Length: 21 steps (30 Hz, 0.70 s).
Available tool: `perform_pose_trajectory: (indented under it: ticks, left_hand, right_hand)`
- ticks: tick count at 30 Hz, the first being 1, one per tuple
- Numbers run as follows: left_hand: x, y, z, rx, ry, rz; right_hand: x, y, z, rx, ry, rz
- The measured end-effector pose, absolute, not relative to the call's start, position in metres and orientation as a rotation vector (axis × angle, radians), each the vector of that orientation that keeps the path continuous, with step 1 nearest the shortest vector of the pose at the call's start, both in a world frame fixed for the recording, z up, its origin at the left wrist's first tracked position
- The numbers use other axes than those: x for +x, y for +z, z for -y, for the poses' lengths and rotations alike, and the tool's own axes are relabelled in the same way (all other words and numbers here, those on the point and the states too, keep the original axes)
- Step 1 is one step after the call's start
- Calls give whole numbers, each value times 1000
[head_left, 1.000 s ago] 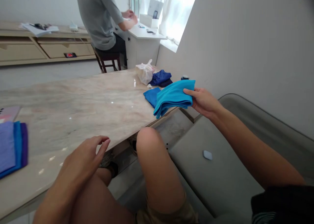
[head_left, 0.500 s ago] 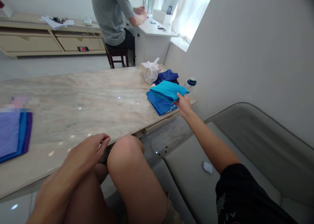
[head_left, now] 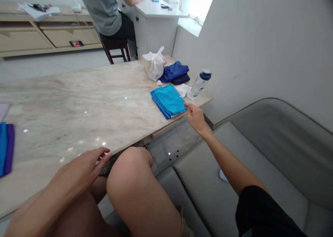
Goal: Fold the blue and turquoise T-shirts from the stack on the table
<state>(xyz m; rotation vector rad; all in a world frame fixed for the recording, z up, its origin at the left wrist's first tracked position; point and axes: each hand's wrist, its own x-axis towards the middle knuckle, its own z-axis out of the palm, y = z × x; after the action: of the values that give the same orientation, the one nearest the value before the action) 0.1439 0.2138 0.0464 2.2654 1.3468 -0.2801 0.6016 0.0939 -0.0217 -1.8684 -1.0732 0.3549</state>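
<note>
Both arms are bare from the wrist up past the elbow. The right hand (head_left: 196, 117) and left hand (head_left: 83, 169) wear no gloves, rings or watch. A black short sleeve (head_left: 262, 212) covers the right upper arm, with a small pale print at its lower edge. Both knees are bare. Khaki shorts (head_left: 183, 223) show along the right thigh, at the bottom of the view.
</note>
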Motion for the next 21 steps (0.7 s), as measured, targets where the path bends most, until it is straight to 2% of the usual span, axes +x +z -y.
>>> perform_pose_trajectory:
  ticks: [3, 9, 14, 18, 21]
  left_hand:
    - [146, 47, -213, 2239, -336, -1348]
    - [135, 41, -199, 2247, -269, -1278]
    - [123, 35, -183, 2322, -48, -1207]
    - [123, 41, -188, 2371, -145, -1384]
    - [129, 56, -193, 2356, -224, -1496]
  right_hand:
    - [623, -26, -154, -1851, 77, 1555]
    - [620, -82, -228, -2120, 118, 1935]
    - [627, -99, -226, -2115, 17, 2017]
    - [631, -103, -227, -2099, -5, 1974]
    - [597, -100, -226, -2126, 123, 1785]
